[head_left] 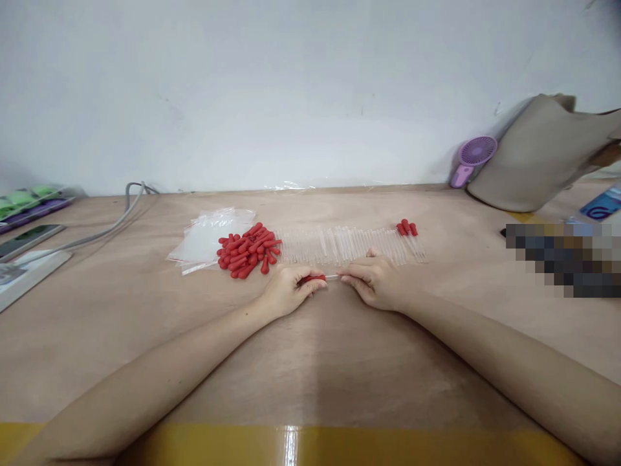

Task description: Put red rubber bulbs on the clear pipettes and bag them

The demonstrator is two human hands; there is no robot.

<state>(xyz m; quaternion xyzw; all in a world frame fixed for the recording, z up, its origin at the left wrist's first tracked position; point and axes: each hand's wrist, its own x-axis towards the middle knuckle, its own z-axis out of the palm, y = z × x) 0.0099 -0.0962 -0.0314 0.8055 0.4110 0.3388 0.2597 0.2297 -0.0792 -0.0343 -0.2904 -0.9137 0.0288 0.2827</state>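
My left hand [287, 290] is closed in a pinch on a red rubber bulb [315, 277]. My right hand [371, 279] pinches the clear glass dropper tube [332, 277] that joins that bulb, both hands resting on the wooden table [310, 362]. Just beyond them lies a row of several clear tubes [349, 244]. Three tubes at its right end carry red bulbs [407, 227]. A heap of loose red bulbs [248, 250] sits left of the row.
Clear plastic bags [208, 236] lie behind the heap. At the far left are a power strip [26, 272] with grey cable, a phone [29, 238] and a purple tray. At the right stand a purple handheld fan [473, 157] and a beige bag [543, 152].
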